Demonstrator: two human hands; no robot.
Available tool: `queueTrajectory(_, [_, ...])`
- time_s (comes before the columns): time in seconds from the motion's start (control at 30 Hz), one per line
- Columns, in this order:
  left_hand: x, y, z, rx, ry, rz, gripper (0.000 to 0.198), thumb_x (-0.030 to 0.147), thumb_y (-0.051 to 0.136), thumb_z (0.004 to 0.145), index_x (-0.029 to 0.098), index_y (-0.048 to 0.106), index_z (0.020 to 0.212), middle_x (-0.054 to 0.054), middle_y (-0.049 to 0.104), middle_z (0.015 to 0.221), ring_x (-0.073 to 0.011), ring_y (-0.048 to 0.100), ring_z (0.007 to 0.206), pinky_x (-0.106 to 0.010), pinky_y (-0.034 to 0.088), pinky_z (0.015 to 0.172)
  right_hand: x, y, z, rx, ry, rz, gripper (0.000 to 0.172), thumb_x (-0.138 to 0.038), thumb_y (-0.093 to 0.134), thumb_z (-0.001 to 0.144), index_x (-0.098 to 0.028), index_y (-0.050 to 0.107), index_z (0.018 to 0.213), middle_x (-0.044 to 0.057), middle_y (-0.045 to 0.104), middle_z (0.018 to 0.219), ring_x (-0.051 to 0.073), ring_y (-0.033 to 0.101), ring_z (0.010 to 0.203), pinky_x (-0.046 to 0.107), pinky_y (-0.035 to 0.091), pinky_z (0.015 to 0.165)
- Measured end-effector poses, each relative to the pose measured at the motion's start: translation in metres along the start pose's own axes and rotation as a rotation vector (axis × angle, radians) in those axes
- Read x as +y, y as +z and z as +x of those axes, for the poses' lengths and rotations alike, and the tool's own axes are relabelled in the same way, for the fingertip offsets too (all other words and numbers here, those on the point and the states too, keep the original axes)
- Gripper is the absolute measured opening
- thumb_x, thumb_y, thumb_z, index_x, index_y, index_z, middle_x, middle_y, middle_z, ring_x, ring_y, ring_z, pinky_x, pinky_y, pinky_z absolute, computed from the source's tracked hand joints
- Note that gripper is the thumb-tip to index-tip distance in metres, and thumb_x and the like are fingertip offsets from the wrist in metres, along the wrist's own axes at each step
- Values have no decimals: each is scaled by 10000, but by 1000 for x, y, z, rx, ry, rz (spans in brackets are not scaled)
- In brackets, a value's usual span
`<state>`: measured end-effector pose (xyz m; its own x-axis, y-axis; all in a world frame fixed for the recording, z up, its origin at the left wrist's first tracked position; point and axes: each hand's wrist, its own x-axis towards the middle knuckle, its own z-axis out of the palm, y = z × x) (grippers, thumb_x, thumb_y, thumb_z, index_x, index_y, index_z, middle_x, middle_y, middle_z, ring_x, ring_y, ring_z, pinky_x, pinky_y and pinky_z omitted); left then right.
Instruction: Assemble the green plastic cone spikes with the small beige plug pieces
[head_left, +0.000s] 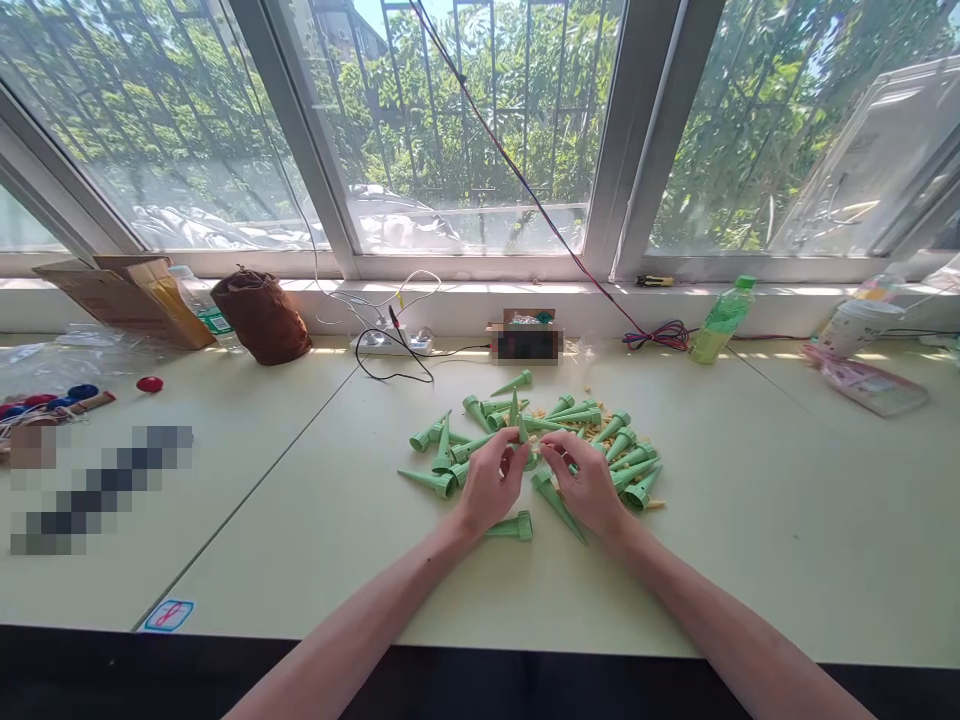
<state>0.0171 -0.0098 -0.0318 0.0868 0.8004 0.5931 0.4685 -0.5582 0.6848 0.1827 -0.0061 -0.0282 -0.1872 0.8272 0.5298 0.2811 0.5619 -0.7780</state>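
My left hand (495, 478) is closed around a green plastic spike (523, 425), its narrow tip pointing up. Close beside it, my right hand (589, 482) has its thumb and fingers pinched together near the spike's lower end. Whatever sits in that pinch is too small to make out. Around both hands lie many similar hollow green cones with ribbed collars, such as one green spike (551, 495) under my right hand and another green spike (514, 526) below my left. Small yellowish pieces (657, 504) are scattered among the spikes on the right.
A pale table (300, 560) runs below the windows. Along its back stand a brown bag (261, 318), a power strip (390, 343), a blurred dark box (527, 343), a green bottle (724, 320) and a white cup (862, 325). Beads (82, 391) lie at far left.
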Motion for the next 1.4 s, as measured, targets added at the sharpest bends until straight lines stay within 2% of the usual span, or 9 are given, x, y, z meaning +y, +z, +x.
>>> queueTrajectory(0.2, [1,0,1,2,33,6,127,301,517,960,187,568,981,45,526,624,-75,472,485,-177,391,466,0,1,0,-3,37,43,219,-351,498,984,-191,633,922,28,656,808,151,581,687,265,517,646])
queueTrajectory(0.43, [3,1,2,7,-91,-89,180,368,497,972,192,533,957,35,575,644,-80,513,469,-183,388,440,-4,-1,1,-39,9,60,208,-333,585,936,-195,613,1088,59,691,914,179,651,768,306,572,713])
queueTrajectory(0.63, [5,-1,3,10,-111,-118,198,387,496,973,193,535,965,27,603,664,-88,553,488,-182,384,433,-2,0,1,-38,-11,35,176,-327,576,940,-196,612,1052,72,700,943,194,673,812,328,580,747])
queueTrajectory(0.73, [5,-2,2,1,-92,-76,177,369,501,969,195,537,965,42,576,621,-83,522,455,-185,373,432,-2,0,1,-34,-1,43,170,-338,560,953,-197,614,1032,66,701,935,192,674,833,313,567,753])
queueTrajectory(0.93, [5,-2,1,-23,3,-11,129,314,530,945,186,550,946,49,519,615,-82,489,498,-190,418,496,0,-2,2,-49,16,-6,242,-390,503,980,-198,606,876,7,622,726,140,552,613,261,482,598])
queueTrajectory(1.17, [6,-4,0,-82,113,-59,107,268,535,933,185,554,998,-5,559,800,-88,506,586,-202,464,547,-2,-4,1,-30,44,-9,329,-422,471,989,-205,556,757,-37,520,577,119,456,502,246,387,507])
queueTrajectory(1.4, [7,-3,1,-54,88,-70,128,268,519,945,187,556,1037,-32,589,865,-96,527,630,-196,484,544,-2,-6,2,-49,63,23,280,-415,490,981,-203,586,825,-18,570,634,131,511,538,252,430,531])
